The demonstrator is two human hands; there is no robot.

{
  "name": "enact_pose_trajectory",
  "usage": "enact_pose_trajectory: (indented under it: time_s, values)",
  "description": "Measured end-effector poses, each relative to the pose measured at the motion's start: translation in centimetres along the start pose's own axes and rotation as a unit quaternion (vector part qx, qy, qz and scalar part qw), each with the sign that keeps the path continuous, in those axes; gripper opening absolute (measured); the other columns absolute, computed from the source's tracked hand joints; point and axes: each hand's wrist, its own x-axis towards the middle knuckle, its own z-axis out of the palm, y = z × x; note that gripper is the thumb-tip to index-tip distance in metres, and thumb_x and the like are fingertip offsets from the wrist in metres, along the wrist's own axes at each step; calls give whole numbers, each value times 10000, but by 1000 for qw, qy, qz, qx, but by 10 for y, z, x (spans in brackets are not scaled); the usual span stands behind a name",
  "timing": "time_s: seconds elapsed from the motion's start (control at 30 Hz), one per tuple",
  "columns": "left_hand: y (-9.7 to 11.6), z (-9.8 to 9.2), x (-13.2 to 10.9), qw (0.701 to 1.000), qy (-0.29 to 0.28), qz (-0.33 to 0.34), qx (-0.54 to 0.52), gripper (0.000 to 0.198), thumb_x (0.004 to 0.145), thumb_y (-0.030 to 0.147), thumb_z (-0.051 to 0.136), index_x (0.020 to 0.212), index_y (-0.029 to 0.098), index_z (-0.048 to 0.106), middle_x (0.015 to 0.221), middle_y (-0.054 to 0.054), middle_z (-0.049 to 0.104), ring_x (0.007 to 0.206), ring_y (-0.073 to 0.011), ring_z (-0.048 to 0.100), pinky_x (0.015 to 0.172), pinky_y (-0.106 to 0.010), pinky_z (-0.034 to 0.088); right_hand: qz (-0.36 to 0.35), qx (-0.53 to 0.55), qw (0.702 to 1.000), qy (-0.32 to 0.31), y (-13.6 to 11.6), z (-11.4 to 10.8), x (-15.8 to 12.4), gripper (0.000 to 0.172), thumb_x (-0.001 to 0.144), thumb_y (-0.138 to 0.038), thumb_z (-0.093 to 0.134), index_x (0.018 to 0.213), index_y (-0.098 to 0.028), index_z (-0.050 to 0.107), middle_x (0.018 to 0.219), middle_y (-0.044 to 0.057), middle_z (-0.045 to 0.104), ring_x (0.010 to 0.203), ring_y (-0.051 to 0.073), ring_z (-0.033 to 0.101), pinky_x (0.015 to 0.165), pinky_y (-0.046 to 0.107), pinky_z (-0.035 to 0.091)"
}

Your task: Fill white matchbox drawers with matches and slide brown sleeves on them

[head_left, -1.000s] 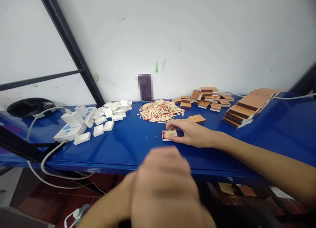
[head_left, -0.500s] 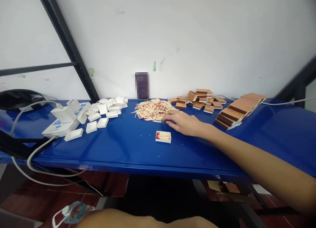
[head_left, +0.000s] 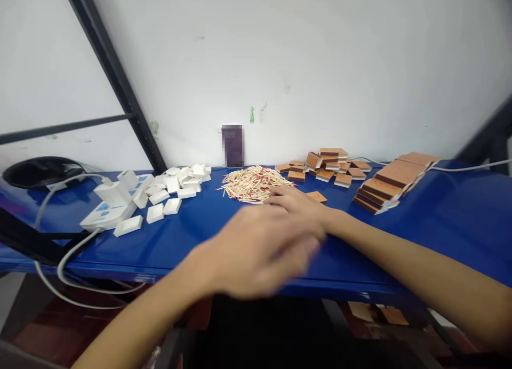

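My right hand reaches over the near right edge of a loose pile of red-tipped matches. Its fingers are stretched out and slightly bent, with the tips at the matches; its thumb side is covered by my other hand. Nearer to me, my left hand hangs above the front of the table, smeared by motion, so its grip is unclear. The small tray of matches that lay there is hidden behind it. A matchbox sleeve shows just behind my right wrist.
White matchbox trays are heaped at the left, beside a white power strip with cables. Brown matchbox sleeves lie loose at the right, with a leaning stack of sleeves farther over. A pixelated dark rectangle stands against the wall.
My left hand has come up from below the table edge and moved over the front of the table, covering the filled tray. My right hand stays by the matches. The view has shifted slightly.
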Motion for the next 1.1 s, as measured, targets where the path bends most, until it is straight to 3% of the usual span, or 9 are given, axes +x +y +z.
enact_pose_trajectory:
  time_s: [0.07, 0.17, 0.27, 0.53, 0.77, 0.93, 1.1]
  values:
    - [-38, -13, 10, 998, -9, -44, 43, 319, 997, 323, 341, 948, 208, 634, 776, -14, 663, 680, -149, 566, 666, -308, 416, 1, 17, 1000, 10, 0, 1, 1, 276, 920, -136, 459, 1034, -154, 709, 1024, 129, 641, 974, 252, 575, 867, 404, 464]
    - [-91, -20, 18, 987, -82, -91, 103, 221, 912, 276, 460, 830, 180, 642, 699, -8, 631, 632, -144, 537, 605, -288, 361, 9, 26, 999, 25, -1, 4, 3, 262, 929, -162, 458, 1003, -163, 709, 995, 124, 646, 972, 259, 584, 856, 411, 465]
    - [-119, -13, 20, 983, -131, -82, 96, 129, 796, 216, 547, 831, 180, 666, 710, 1, 642, 633, -137, 546, 599, -273, 359, 14, 27, 999, 34, -2, 8, 5, 261, 946, -215, 459, 1005, -171, 709, 973, 121, 643, 943, 261, 591, 823, 408, 467]
    - [-128, 17, 10, 985, -89, -82, 119, 229, 836, 284, 561, 992, 199, 705, 752, -22, 682, 678, -168, 594, 599, -283, 358, 15, 20, 998, 64, 2, 19, 2, 281, 906, -188, 462, 1020, -203, 719, 928, 103, 653, 885, 251, 610, 766, 391, 469]
    - [-135, 19, 4, 986, -79, -84, 124, 216, 867, 227, 508, 962, 180, 697, 814, -43, 704, 723, -171, 601, 660, -276, 379, 39, 22, 998, 52, -4, 12, 1, 253, 896, -194, 470, 989, -190, 705, 944, 99, 658, 888, 246, 611, 783, 384, 461]
    - [-129, 19, 6, 989, -77, -95, 84, 170, 824, 205, 518, 859, 174, 682, 629, 3, 592, 572, -134, 508, 590, -269, 336, 60, 39, 997, 36, -3, 5, 1, 180, 885, -200, 510, 929, -189, 683, 929, 79, 650, 851, 217, 597, 765, 351, 450]
    - [-126, 21, 7, 993, -73, -83, 51, 174, 847, 245, 525, 887, 179, 681, 611, 19, 555, 546, -119, 474, 572, -265, 327, 53, 45, 997, 33, -2, 1, -1, 123, 893, -224, 524, 845, -190, 632, 886, 68, 643, 840, 207, 579, 749, 336, 434]
